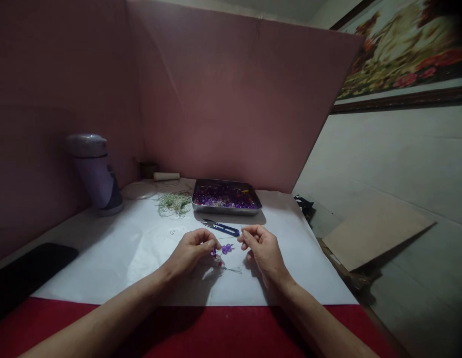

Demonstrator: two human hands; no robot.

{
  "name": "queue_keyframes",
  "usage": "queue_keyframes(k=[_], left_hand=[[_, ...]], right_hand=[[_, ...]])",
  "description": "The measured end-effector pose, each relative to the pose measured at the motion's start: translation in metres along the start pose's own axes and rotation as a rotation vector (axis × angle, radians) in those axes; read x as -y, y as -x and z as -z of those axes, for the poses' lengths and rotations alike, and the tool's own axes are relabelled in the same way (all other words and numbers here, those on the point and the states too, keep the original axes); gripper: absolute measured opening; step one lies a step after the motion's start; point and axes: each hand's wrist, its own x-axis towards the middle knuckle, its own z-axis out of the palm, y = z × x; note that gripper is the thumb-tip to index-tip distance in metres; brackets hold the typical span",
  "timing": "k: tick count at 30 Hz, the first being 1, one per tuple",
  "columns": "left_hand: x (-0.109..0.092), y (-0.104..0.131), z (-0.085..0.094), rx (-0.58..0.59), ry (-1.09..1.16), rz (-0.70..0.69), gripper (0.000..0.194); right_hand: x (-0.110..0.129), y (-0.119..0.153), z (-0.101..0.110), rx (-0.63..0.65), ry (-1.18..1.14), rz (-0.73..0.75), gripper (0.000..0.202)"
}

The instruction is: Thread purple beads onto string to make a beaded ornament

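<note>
White paper sheet point(141, 258) over red table point(201, 333); pink boards point(234, 99) behind. Bead tray point(226, 210) at back. Left hand point(191, 251) pinches purple beads point(226, 248); right hand point(262, 248) pinches thread, too thin to trace. Bare paper beside both.

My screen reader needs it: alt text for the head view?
Left hand and right hand pinch purple beads on thread above white paper; blue snips and a bead tray lie behind.

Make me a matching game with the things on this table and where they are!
Things:
1. snips
2. tray
3. thread bundle
4. purple beads

Places:
A. left of the tray
B. between the two hands
C. just in front of the tray
D. by the pink back wall, full of beads

Pairs: 1-C, 2-D, 3-A, 4-B
</note>
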Motion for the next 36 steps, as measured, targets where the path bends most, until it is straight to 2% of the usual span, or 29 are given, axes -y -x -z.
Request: queue_keyframes(k=[2, 4, 5, 6, 8, 10, 12, 13, 19, 29, 36], left_hand=[[-0.002, 0.001, 0.0, 0.02, 0.045, -0.005, 0.02], [-0.003, 0.001, 0.0, 0.026, 0.038, -0.005, 0.019], [-0.003, 0.001, 0.0, 0.028, 0.019, -0.007, 0.018], [-0.003, 0.001, 0.0, 0.031, -0.003, -0.011, 0.018], [-0.002, 0.0, 0.001, 0.04, -0.048, -0.029, 0.019], [-0.001, 0.0, 0.001, 0.047, -0.102, -0.048, 0.02], [0.0, -0.001, 0.001, 0.037, -0.156, -0.041, 0.019], [0.0, -0.001, 0.001, 0.031, -0.174, -0.029, 0.019], [-0.002, -0.001, 0.0, 0.059, -0.166, 0.046, 0.019], [-0.006, 0.002, -0.006, 0.034, -0.154, 0.055, 0.013], [-0.003, 0.002, -0.004, -0.118, -0.071, 0.089, 0.014]], right_hand=[[0.001, 0.002, 0.0, -0.032, 0.121, 0.073, 0.018], [0.005, 0.007, -0.001, -0.037, 0.21, 0.274, 0.017], [0.007, 0.01, -0.003, 0.015, 0.232, 0.358, 0.019], [0.008, 0.013, -0.004, 0.097, 0.241, 0.377, 0.022], [0.009, 0.017, -0.008, 0.264, 0.236, 0.319, 0.028], [0.007, 0.02, -0.011, 0.319, 0.232, 0.24, 0.026], [0.004, 0.02, -0.012, 0.309, 0.239, 0.217, 0.011], [0.003, 0.019, -0.012, 0.29, 0.251, 0.225, 0.01], [0.006, 0.017, -0.009, 0.218, 0.359, 0.38, 0.013], [0.001, 0.017, -0.006, 0.184, 0.497, 0.503, 0.013], [0.0, 0.01, -0.002, 0.128, 0.551, 0.485, 0.013]])
